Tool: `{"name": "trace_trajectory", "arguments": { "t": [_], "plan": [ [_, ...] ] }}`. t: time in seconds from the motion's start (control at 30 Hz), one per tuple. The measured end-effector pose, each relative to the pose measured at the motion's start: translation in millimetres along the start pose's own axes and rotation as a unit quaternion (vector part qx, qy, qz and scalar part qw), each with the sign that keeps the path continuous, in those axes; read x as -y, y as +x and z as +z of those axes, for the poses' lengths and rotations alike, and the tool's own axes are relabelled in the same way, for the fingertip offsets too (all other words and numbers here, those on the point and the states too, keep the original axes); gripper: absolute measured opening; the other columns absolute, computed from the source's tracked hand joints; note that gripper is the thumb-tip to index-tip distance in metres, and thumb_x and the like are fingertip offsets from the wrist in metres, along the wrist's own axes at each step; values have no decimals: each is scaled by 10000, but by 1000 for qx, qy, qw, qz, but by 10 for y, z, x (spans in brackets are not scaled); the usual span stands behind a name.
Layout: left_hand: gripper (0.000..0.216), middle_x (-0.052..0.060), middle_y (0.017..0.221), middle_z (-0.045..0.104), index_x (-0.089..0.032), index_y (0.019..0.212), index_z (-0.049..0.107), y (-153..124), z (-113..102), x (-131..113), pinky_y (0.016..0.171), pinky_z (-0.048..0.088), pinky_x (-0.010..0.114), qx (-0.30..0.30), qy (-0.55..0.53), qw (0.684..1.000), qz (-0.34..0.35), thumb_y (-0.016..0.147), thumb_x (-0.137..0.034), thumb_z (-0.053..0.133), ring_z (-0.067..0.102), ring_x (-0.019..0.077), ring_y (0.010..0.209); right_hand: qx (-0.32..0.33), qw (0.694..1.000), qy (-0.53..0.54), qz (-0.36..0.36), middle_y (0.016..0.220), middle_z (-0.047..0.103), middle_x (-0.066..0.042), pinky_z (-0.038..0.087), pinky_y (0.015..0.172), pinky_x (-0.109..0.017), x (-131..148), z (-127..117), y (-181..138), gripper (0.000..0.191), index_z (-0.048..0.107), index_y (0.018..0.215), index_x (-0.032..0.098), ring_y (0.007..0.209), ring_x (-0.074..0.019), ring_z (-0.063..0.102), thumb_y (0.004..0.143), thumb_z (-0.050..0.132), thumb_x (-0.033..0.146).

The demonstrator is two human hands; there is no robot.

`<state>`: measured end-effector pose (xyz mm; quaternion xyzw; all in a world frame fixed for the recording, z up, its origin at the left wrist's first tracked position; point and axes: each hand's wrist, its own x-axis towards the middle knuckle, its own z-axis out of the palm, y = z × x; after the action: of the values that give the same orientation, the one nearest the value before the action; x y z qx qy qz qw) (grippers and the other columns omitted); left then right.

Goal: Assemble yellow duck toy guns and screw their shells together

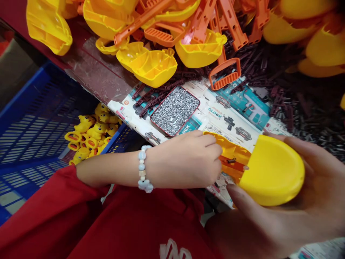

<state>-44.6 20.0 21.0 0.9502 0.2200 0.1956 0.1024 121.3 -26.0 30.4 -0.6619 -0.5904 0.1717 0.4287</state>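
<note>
My right hand [280, 223] grips a yellow plastic toy shell [272, 172], thumb on the near side and fingers round the far side. The rounded, closed end of the shell faces right, and its open part shows an orange piece [237, 169] and a small dark part [229, 160] inside. At the left end of the shell, my left hand [194, 158] is closed, knuckles up. Its fingertips are hidden, so what they pinch cannot be made out. Just beyond that hand lies a shallow red-rimmed tray [153, 119] full of small silver metal pins.
Yellow shell halves [148, 64] and orange handled pieces [225, 73] are heaped along the back. Dark maroon plastic parts [283, 97] are strewn at the right. Printed cardboard [229, 115] covers the worktop. On the left, a blue crate [27, 118] holds several yellow duck toys [97, 129].
</note>
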Motion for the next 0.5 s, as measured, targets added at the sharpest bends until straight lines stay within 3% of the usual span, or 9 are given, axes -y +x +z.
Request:
{"name": "trace_trajectory", "arguments": {
  "t": [0.07,0.2,0.27,0.37,0.5],
  "plan": [
    [230,66,685,619,-121,710,651,-64,60,-36,603,426,305,-27,0,999,-27,882,-149,501,568,197,685,-1,1000,2,-13,1044,552,-221,454,841,-534,0,-7,-19,843,601,1134,1,930,-392,561,552,817,570],
    [242,64,721,609,-103,901,662,-192,288,-88,609,437,287,-124,-43,986,-107,918,-119,422,525,173,662,13,993,-33,-114,1157,511,-156,432,926,-389,14,-7,-155,735,519,1290,62,1057,-323,511,684,824,343],
    [229,65,778,601,-128,962,650,-225,426,-110,659,468,286,-182,-103,965,-158,916,-131,426,537,165,715,37,987,-98,-118,1203,476,-145,410,959,-345,36,-10,-246,707,468,1330,71,1100,-295,480,762,786,347],
    [185,86,920,595,-143,966,627,-224,571,-107,778,508,317,-220,-211,928,-213,912,-200,460,573,177,872,108,972,-172,-116,1209,444,-172,400,937,-401,67,-64,-305,616,405,1342,69,1088,-313,464,900,622,441],
    [166,118,998,612,-124,974,592,-168,593,-3,868,518,328,-208,-302,920,-140,924,-217,465,586,195,997,248,943,-164,-152,1164,434,-140,430,825,-338,42,-216,-120,428,449,1253,133,1022,-262,483,960,498,441]
  ]
}}
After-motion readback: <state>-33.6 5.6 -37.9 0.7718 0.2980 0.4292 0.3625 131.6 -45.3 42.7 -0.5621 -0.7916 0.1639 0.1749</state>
